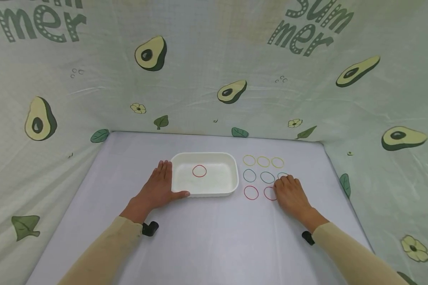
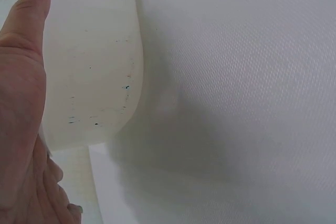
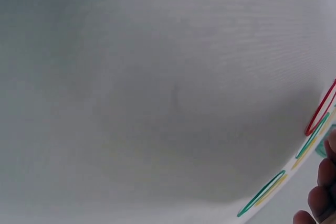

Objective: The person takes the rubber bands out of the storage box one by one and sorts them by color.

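My left hand [image 1: 157, 186] lies against the left end of a shallow white tray [image 1: 207, 194], fingers straight and thumb along its front wall. A thin red rubber band [image 1: 199, 177] lies inside the tray. To the right of the tray, my right hand [image 1: 290, 196] hovers with fingers loosely bent, over the right end of the band rows. It partly covers a green rubber band [image 1: 283, 172] and overlaps a red rubber band [image 1: 265, 194]. In the right wrist view its fingers [image 3: 326, 172] appear at the right edge, with no band visible in them.
Three yellow rubber bands [image 1: 263, 156] form the back row. Two more green bands [image 1: 249, 170] lie in the middle row, and another red band [image 1: 251, 186] in front. A printed cloth [image 1: 196, 79] rises behind the white tabletop [image 1: 207, 237].
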`<state>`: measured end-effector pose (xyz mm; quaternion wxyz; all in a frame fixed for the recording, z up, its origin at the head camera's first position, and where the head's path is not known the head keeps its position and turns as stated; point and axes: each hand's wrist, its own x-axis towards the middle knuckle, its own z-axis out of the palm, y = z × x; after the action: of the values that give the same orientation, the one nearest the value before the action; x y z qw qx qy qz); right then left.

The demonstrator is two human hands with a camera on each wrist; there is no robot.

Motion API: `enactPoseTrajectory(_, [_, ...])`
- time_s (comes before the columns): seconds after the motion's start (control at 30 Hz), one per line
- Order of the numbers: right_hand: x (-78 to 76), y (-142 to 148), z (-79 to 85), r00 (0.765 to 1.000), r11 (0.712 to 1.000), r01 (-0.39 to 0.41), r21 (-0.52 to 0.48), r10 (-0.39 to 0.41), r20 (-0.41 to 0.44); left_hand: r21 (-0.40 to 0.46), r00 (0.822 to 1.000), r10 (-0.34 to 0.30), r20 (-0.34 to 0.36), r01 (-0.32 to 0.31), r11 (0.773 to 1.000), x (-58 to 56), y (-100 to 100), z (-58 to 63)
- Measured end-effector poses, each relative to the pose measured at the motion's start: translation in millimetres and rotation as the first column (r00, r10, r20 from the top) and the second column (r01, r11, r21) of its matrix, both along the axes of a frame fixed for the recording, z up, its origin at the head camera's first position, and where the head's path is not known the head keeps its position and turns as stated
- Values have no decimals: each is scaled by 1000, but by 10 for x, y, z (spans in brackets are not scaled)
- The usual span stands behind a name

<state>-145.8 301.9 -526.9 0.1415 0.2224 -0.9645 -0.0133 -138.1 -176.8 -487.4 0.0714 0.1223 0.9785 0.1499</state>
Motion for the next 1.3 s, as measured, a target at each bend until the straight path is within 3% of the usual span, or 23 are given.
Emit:
enactPoseTrajectory(0.17, [-93,-73,27,998,999,-35,-34,33,-58,-3,1000,1,0,-1,1000,4,1,-2])
enactPoseTrajectory(0.33, [-281,-305,123,987,995,-82,-48,75,-140,-16,1000,0,-8,0,1000,-2,-4,-9])
enactPoseTrajectory(0.57, [-512,-881,414,991,996,-88,-27,85,-106,-21,1000,-5,-3,5,1000,-17,-7,-29])
enactPoseTrajectory(0.73, [-622,-1356,542,984,989,-144,-22,141,-111,-29,1000,3,-2,-3,1000,-21,-15,-46])
enactPoseTrajectory(1.07, [-733,-2003,432,945,952,-307,-9,303,-126,-24,1000,10,-11,-11,1000,-18,10,-18])
enactPoseTrajectory(1.3, [-786,-2165,285,933,932,-361,36,361,1,-31,1000,18,-6,-19,999,-22,16,-18])
